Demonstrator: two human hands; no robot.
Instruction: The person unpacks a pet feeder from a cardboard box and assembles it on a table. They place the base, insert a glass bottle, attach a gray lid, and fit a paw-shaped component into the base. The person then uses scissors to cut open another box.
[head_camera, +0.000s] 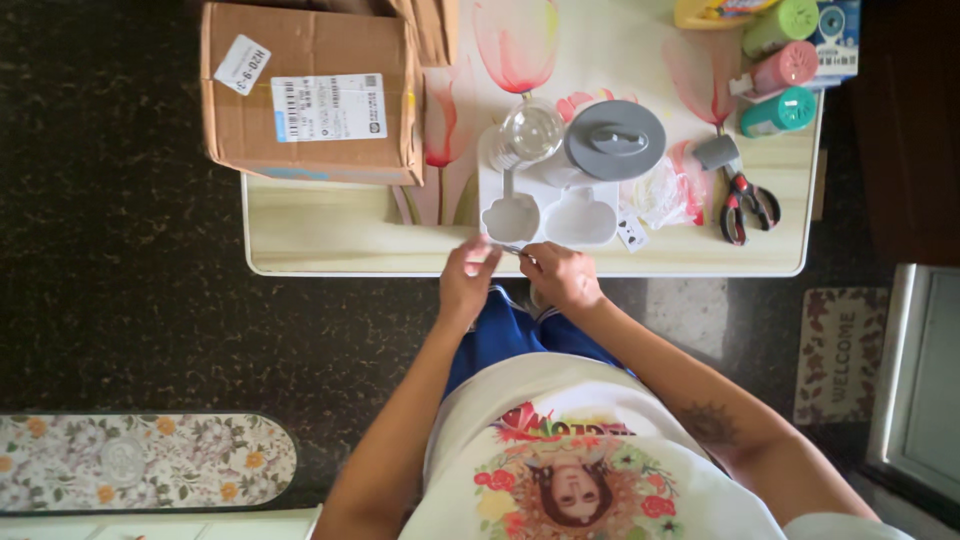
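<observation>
Fingers of left hand (466, 275) and right hand (560, 275) pinching thin clear strip (507, 249), lying crosswise between them

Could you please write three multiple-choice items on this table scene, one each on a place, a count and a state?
1. Where do the scissors lie on the table?
A. Right of the white tray
B. On the cardboard box
C. On the floor

2. How many capped bottles lie at the table's far right corner?
A. One
B. Three
C. Five

3. How are the left hand and right hand placed?
A. Both on the box
B. Wide apart
C. Close together on a small thin item

Key: 1 A, they lie past the white tray; 2 B, green, pink and teal; 3 C, fingers meet at the near table edge.
</observation>
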